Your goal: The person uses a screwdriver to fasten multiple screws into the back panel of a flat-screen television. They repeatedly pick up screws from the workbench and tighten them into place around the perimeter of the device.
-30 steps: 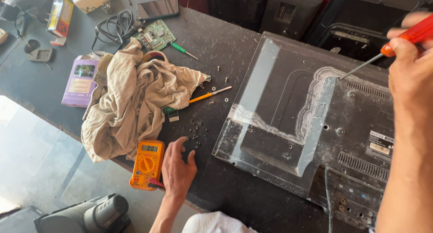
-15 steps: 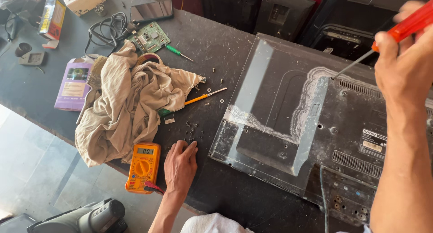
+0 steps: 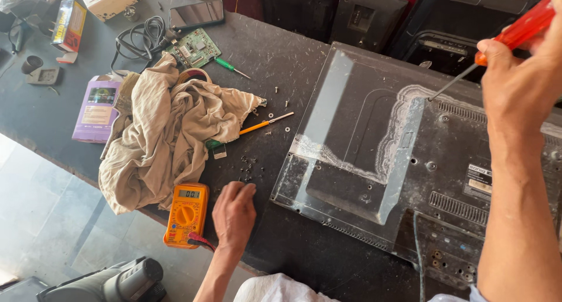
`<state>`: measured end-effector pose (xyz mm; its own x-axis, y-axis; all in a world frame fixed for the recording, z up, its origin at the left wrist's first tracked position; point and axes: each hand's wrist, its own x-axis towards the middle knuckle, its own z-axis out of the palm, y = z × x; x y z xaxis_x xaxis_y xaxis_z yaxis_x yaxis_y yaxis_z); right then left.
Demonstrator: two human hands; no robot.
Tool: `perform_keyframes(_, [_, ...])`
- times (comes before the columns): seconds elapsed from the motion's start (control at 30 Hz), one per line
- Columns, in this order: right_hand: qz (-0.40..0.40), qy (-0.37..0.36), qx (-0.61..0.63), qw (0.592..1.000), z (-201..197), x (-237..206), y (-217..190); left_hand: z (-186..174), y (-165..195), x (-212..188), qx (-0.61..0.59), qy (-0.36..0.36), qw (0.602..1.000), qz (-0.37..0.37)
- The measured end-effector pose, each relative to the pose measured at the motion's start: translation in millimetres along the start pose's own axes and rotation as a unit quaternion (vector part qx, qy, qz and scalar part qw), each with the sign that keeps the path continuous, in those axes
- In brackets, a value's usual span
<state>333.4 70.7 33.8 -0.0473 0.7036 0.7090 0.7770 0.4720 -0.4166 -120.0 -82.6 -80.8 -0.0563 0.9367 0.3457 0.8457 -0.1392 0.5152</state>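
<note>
Right hand grips the red-handled screwdriver, light and stiff, held by its handle, tip on the TV back panel; left hand rests flat, fingers loosely curled and empty, near the small slippery screws left of the panel.

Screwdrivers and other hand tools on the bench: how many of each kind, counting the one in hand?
Screwdrivers: 3 (red-handled in the right hand, orange-handled, green-handled)
Multimeters: 1 (orange, beside the left hand)
Total: 4
</note>
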Motion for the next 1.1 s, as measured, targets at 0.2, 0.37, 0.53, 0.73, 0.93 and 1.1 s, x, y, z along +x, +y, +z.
perform_keyframes(0.2, [0.061, -0.005, 0.016, 0.998, 4, -1, 23, -5, -13, -7, -0.191, 0.076, 0.962, -0.182])
perform_keyframes(0.37, [0.036, -0.002, 0.086, 0.996, 7, 3, 24, -12, -30, -10, -0.401, 0.084, 0.866, -0.287])
perform_keyframes(0.53, [0.089, 0.013, 0.038, 0.995, 11, 3, 16, -13, -37, -17, -0.483, 0.148, 0.804, -0.314])
perform_keyframes(0.73, [0.104, -0.016, -0.007, 0.994, 10, 1, 23, -13, -45, -15, -0.546, 0.19, 0.753, -0.315])
perform_keyframes(0.93, [0.074, -0.015, 0.019, 0.997, 8, 0, 28, -13, -44, -15, -0.6, 0.158, 0.714, -0.324])
perform_keyframes(1.1, [-0.022, 0.032, 0.011, 0.999, 8, 14, 6, -6, -43, -19, -0.607, 0.151, 0.715, -0.312])
